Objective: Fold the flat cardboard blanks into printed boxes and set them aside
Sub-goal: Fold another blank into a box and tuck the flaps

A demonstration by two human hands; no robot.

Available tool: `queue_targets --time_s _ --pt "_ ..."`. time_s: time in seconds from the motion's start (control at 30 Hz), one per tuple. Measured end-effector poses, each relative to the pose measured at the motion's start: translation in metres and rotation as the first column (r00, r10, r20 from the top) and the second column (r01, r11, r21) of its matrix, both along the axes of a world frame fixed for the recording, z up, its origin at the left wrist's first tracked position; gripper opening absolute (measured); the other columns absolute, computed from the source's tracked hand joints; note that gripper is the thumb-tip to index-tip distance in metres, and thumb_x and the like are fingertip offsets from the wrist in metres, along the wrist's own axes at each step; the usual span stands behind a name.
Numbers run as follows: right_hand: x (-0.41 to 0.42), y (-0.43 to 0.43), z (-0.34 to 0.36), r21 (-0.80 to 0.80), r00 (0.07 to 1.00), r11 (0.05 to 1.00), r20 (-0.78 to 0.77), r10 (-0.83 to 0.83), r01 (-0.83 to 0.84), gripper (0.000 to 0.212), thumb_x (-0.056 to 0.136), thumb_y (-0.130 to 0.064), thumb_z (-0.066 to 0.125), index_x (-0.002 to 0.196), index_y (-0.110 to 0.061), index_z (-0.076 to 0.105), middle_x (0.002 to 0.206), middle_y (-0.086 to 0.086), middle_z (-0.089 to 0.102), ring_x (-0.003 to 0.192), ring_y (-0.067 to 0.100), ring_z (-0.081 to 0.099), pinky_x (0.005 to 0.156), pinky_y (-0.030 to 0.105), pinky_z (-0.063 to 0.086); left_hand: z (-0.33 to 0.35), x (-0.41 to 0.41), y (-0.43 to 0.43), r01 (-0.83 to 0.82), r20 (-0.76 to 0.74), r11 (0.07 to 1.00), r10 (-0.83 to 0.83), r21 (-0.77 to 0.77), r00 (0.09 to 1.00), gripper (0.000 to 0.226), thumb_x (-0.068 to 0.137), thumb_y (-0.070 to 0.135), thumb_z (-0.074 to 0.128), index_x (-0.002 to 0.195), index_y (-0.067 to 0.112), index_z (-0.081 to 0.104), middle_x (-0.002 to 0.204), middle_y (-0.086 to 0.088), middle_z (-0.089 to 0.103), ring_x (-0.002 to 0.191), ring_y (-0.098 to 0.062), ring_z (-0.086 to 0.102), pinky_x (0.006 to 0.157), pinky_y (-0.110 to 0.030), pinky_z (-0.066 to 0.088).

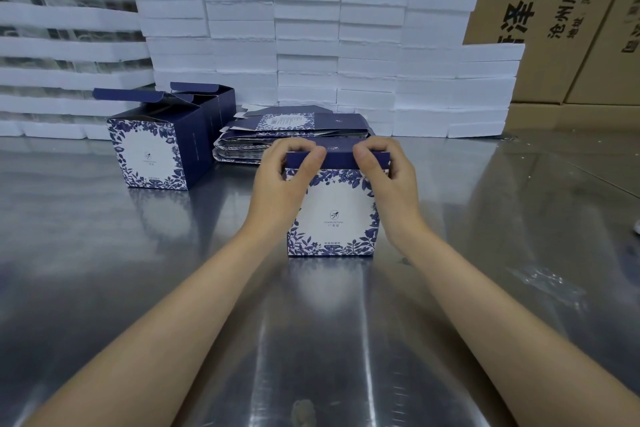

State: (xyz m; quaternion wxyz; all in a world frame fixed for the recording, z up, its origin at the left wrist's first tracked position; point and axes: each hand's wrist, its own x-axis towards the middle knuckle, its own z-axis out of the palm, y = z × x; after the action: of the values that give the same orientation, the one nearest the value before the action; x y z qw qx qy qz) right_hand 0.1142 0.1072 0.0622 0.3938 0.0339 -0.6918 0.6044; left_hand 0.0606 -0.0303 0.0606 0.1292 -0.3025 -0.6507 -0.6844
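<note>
Flap: while the box (pixel 332 208) is steadied upright on the metal table (pixel 104 270), its dark top flap should be pressed down evenly at both corners, so it is judged.
Left hand (pixel 282 180): curled fingers are pinched on the flap's left end.
Right hand (pixel 388 177): likewise pinched at the right end.
Blanks (pixel 291 135): stacked just behind; finished boxes (pixel 162 142) set aside left.

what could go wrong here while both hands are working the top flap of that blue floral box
1. Both the left hand and right hand pinch the dark blue top flap of the blue-and-white floral printed box; uneven pressure might crease or tear it.
2. Nothing steadies the box's base on the shiny metal table, so it may slide.
3. The stack of flat printed cardboard blanks lies just behind; a forward push could knock it.
</note>
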Motion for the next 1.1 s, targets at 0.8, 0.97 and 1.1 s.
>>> queue_targets --time_s 0.8,0.97,1.1 --pt "-0.005 0.007 -0.01 -0.046 1.0 0.999 -0.017 -0.018 0.017 0.031 0.099 -0.011 0.048 0.126 -0.025 0.054 0.138 -0.005 0.052 0.128 0.005 0.048 0.103 0.024 0.04 -0.008 -0.011 0.002 0.027 -0.049 0.997 -0.031 -0.077 0.998 0.014 0.098 0.022 0.054 0.094 0.03 0.065 0.13 0.015 0.055 0.13 -0.004 0.043 0.11 -0.031 0.033" --pt "-0.006 0.002 -0.01 -0.107 0.999 0.994 0.034 -0.029 0.032 0.026 0.093 -0.024 0.047 0.118 -0.024 0.056 0.136 -0.001 0.052 0.127 0.014 0.049 0.105 0.036 0.042 -0.009 -0.007 0.006 0.059 0.049 0.996 -0.056 -0.06 0.997 0.021 0.098 0.025 0.055 0.116 0.035 0.056 0.154 0.015 0.031 0.13 0.01 0.035 0.082 0.003 0.033" --pt "-0.008 0.001 -0.009 -0.078 0.997 0.997 0.077 -0.02 0.026 0.021 0.101 -0.018 0.043 0.095 -0.023 0.062 0.138 -0.005 0.048 0.131 0.012 0.045 0.103 0.03 0.038 -0.009 -0.008 0.008 0.065 0.072 0.996 -0.061 -0.066 0.996 0.027 0.099 0.022 0.053 0.125 0.029 0.052 0.156 0.012 0.026 0.109 0.027 0.041 0.071 0.006 0.034"
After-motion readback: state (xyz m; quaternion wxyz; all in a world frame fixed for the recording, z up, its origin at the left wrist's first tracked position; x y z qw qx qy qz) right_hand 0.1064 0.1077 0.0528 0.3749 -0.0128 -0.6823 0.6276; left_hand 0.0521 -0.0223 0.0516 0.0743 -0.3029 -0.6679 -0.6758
